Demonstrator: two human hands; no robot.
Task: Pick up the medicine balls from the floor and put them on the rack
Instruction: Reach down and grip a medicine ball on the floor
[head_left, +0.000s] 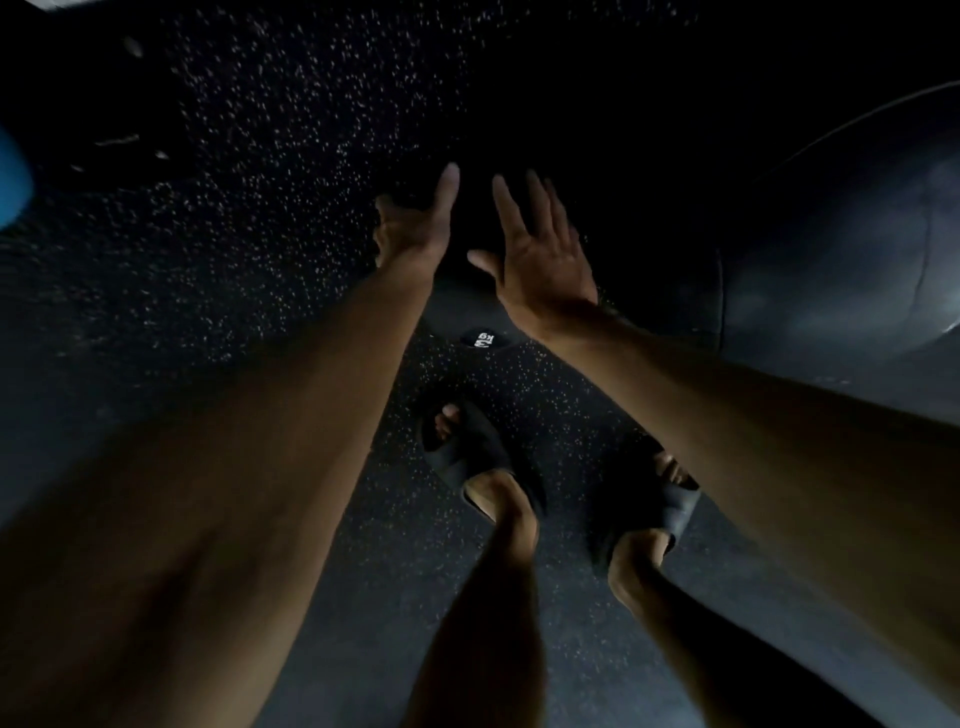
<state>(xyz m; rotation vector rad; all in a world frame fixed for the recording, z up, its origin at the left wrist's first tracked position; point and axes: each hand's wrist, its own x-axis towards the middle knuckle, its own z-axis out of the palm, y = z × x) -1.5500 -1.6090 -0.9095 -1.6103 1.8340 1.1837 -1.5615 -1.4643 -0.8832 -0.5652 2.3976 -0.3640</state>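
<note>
A black medicine ball (460, 306) lies on the floor just ahead of my feet, with a white "3 kg" mark on its near side. Most of its outline is lost in the dark. My left hand (415, 228) is at the ball's left side, thumb pointing forward. My right hand (540, 249) is at its right side, fingers straight and spread. I cannot tell whether either palm touches the ball. No rack is in view.
A much larger dark ball (841, 249) fills the right side, close to my right arm. The floor (260, 182) is black rubber with pale speckles. A blue object (13, 176) shows at the left edge. My feet in black sandals (483, 457) stand behind the small ball.
</note>
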